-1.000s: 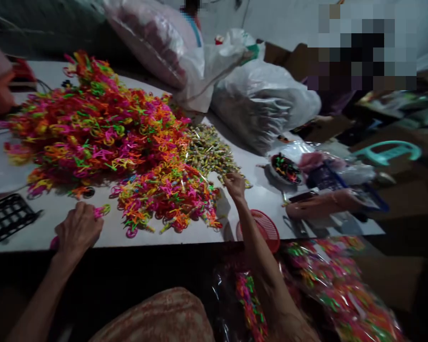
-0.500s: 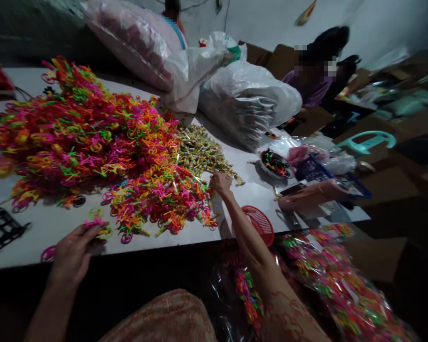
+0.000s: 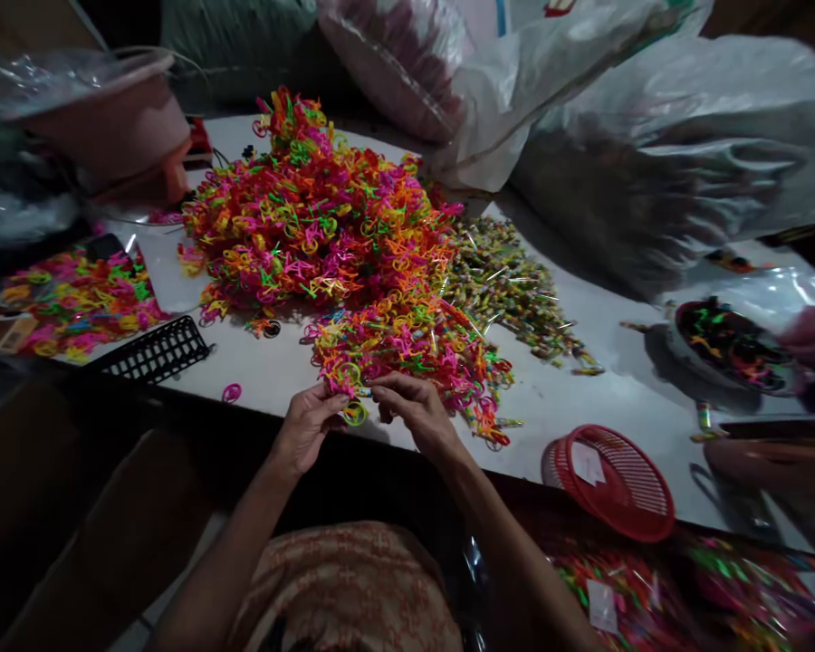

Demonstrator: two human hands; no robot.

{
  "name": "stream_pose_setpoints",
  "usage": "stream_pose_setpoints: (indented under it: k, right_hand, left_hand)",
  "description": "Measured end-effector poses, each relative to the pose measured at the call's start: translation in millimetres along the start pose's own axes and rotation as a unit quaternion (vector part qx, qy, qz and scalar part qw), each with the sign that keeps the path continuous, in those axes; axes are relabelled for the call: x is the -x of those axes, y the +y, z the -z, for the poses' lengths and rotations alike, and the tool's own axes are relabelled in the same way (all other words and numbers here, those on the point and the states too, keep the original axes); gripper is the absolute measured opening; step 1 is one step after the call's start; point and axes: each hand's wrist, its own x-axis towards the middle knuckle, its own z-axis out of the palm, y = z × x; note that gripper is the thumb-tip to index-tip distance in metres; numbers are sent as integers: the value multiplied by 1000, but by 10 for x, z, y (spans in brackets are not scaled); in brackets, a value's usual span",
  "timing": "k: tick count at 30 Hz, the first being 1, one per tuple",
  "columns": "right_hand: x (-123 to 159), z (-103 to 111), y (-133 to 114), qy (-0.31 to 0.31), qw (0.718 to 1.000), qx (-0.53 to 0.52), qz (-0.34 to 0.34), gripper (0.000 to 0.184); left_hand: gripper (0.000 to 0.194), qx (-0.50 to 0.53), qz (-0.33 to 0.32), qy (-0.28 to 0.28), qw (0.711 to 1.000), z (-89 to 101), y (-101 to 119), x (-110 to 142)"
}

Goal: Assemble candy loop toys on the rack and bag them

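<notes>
Over the table (image 3: 277, 378), the left hand (image 3: 305, 421) pinches a toy (image 3: 346, 388), the right hand (image 3: 414, 409) a tube (image 3: 365, 392). Joining seems underway, calling for steady alignment.

pass: tabletop (image 3: 543, 398) left of red basket (image 3: 625, 496) | block: toy heap (image 3: 312, 231) ahead

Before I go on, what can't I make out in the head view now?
All in the head view:
Small tube: one end, hidden by the right hand.
Plastic piece: partly covered by the left hand.
Label in the red basket: writing too small.
Translucent sack: cut off by the right edge.
</notes>
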Motion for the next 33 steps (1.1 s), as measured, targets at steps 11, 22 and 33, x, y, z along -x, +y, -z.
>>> stream_pose_setpoints:
  k: [11, 22, 33]
  right_hand:
    - [-109, 58, 168, -64, 994, -84, -25, 24]
    - [-81, 65, 108, -85, 996, -8, -26, 30]
    - [-251, -43, 4, 47, 950, 243, 190, 28]
  left_hand:
    - [38, 41, 28, -28, 998, 37, -28, 10]
    - [40, -25, 18, -70, 997, 80, -67, 17]
    - [35, -145, -149, 23, 978, 101, -44, -201]
